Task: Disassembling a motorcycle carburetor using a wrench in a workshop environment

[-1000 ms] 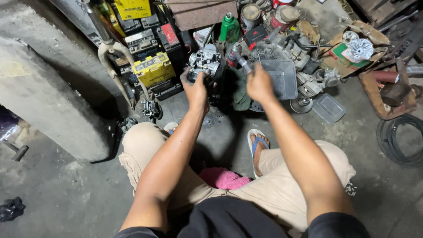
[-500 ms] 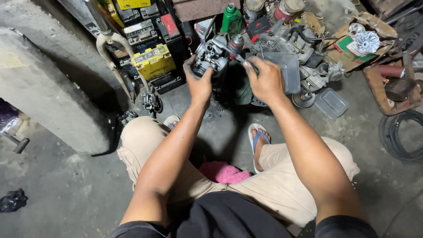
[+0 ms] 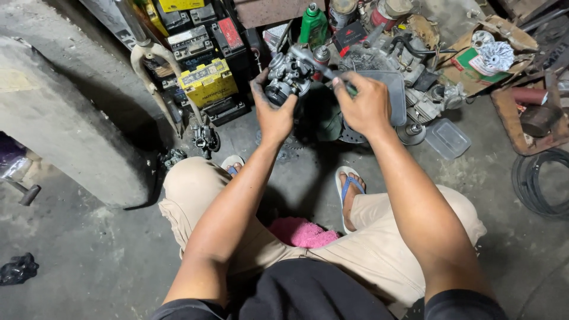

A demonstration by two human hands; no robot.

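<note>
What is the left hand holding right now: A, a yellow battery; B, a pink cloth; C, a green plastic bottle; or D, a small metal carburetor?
D: the left hand grips the small metal carburetor from below, while the right hand brings a thin tool to it; the green bottle, yellow battery and pink cloth lie untouched.

Beyond the hands, stacked batteries (image 3: 201,65), cans and a green bottle (image 3: 312,25) crowd the far edge of a stained grey concrete floor (image 3: 89,261). A thick concrete pillar (image 3: 65,124) slants leftward; coiled black cable (image 3: 539,178) lies at right.
</note>
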